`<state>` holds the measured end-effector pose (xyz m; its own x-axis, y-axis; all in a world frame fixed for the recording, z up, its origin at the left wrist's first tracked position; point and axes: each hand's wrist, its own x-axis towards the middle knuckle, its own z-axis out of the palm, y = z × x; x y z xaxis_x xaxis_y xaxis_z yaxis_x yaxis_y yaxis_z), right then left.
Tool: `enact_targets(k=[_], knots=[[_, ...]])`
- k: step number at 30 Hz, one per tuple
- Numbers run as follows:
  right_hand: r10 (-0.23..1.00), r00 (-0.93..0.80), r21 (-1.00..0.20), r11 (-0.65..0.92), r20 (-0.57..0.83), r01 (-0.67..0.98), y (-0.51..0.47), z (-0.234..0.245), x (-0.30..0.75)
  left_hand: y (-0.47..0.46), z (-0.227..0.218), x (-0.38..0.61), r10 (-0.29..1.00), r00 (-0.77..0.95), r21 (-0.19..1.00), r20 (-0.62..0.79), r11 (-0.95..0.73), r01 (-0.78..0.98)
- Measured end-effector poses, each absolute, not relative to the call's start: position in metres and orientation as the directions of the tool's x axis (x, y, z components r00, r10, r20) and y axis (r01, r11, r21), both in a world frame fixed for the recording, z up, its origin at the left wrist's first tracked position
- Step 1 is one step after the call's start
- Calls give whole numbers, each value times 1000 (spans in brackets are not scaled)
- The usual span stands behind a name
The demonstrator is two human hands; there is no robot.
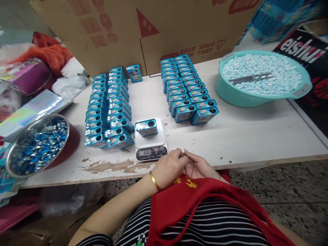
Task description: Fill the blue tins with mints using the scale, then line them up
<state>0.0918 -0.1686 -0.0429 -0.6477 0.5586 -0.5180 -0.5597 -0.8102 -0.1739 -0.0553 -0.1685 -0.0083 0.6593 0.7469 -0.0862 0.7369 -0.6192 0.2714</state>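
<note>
My left hand [170,167], with a gold bangle at the wrist, rests at the table's front edge, its fingers curled against my right hand [200,164]. The right palm is turned up with the thumb stretched out; its other fingers are partly hidden. Whether anything is between the left fingers does not show. Just beyond the left hand stands a small digital scale [151,153] with a lit display. One blue tin [146,128] sits upright on it, with a dark round opening and a few white pellets on top.
Filled-looking tins [120,112] stand in two rows at left, more tins [184,92] at right. A turquoise basin [238,97] holds pale pellets and a flat scoop-like strip [249,78]. A metal bowl [68,136] holds blue-and-silver caps [47,140]. A cardboard box [174,34] stands behind.
</note>
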Motion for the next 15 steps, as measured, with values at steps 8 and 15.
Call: enact_targets(k=[8, 15], knots=[[627, -559, -223, -749, -543, -623, -158, -45, 78, -155, -5, -67, 767, 641, 437, 37, -589, 680], [614, -588, -141, -745, -527, -652, -135, -29, 56, -138, 14, -93, 743, 630, 424, 225, -657, 624]])
